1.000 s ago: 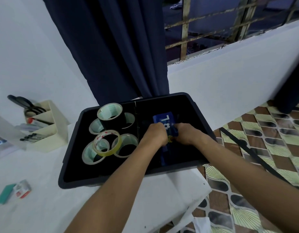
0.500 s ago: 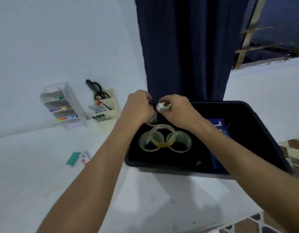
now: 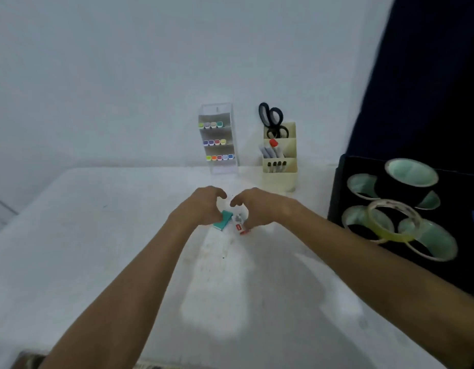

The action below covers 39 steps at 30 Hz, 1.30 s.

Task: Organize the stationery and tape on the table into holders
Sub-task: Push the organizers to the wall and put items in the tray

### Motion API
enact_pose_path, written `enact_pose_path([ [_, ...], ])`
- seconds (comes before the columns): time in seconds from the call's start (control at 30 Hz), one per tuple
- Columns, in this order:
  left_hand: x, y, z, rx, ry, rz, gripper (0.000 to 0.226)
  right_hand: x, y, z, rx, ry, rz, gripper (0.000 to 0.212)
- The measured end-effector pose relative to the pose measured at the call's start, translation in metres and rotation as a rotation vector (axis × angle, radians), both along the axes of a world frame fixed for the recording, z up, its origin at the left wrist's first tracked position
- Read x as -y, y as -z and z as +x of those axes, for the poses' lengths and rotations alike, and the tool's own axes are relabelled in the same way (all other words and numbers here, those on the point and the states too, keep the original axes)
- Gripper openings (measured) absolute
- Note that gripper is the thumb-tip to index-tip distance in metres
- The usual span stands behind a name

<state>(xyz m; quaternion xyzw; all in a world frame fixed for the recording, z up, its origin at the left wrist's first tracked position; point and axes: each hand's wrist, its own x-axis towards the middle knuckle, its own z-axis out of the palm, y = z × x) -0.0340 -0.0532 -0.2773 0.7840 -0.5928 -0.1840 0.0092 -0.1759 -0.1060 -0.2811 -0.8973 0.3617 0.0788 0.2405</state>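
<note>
A small teal box (image 3: 222, 221) and a small white-and-red box (image 3: 239, 225) lie side by side in the middle of the white table (image 3: 97, 235). My left hand (image 3: 201, 206) curls over the teal box and pinches its left side, and the box sits tilted. My right hand (image 3: 257, 209) curls over the white-and-red box with the thumb against it. Several tape rolls (image 3: 411, 173), one of them yellowish (image 3: 393, 219), lie in the black tray (image 3: 334, 195) at the right.
A cream tiered holder (image 3: 279, 177) with black scissors (image 3: 273, 121) and markers stands at the back wall. Left of it is a clear rack (image 3: 218, 139) of coloured markers. A dark blue curtain (image 3: 430, 75) hangs behind the tray.
Both hands left the black tray and moved left to the two small boxes on the table. The view swung left, so the tray now sits at the right edge.
</note>
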Motion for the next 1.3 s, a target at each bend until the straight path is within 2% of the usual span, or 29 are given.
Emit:
enact_pose_path([
  [0.07,0.004,0.012,0.006,0.054,0.132,0.095,0.078,0.003,0.016,0.008,-0.089,-0.006,-0.005,0.082],
  [0.13,0.009,0.023,0.007,0.103,0.255,0.159,0.086,0.005,0.029,0.014,-0.140,-0.005,-0.041,0.079],
  [0.23,0.018,0.032,0.007,0.147,0.363,0.187,0.080,0.010,0.041,0.020,-0.174,0.015,-0.079,0.063],
  [0.37,0.029,0.037,0.016,0.204,0.441,0.148,0.064,0.022,0.046,0.027,-0.163,0.037,-0.063,0.066],
  [0.53,0.036,0.044,0.033,0.096,0.354,0.021,0.062,0.033,0.046,0.033,-0.131,0.053,-0.058,0.071],
  [0.73,0.021,0.058,0.058,-0.296,0.134,-0.208,0.058,0.038,0.052,0.037,-0.069,0.076,-0.078,0.071],
  [0.87,0.005,0.081,0.079,-0.251,0.027,-0.212,0.063,0.040,0.055,0.034,-0.064,0.079,-0.049,0.076],
  [1.0,-0.002,0.084,0.090,-0.189,0.039,-0.150,0.067,0.043,0.054,0.030,-0.066,0.069,-0.024,0.083],
  [1.07,-0.003,0.083,0.091,-0.204,0.077,-0.148,0.073,0.044,0.053,0.027,-0.060,0.070,-0.018,0.080],
  [1.17,-0.001,0.082,0.092,-0.234,0.148,-0.163,0.068,0.048,0.054,0.027,-0.042,0.068,-0.015,0.073],
  [1.3,0.008,0.080,0.089,-0.264,0.111,-0.204,0.064,0.053,0.058,0.035,-0.003,0.129,-0.010,0.069],
])
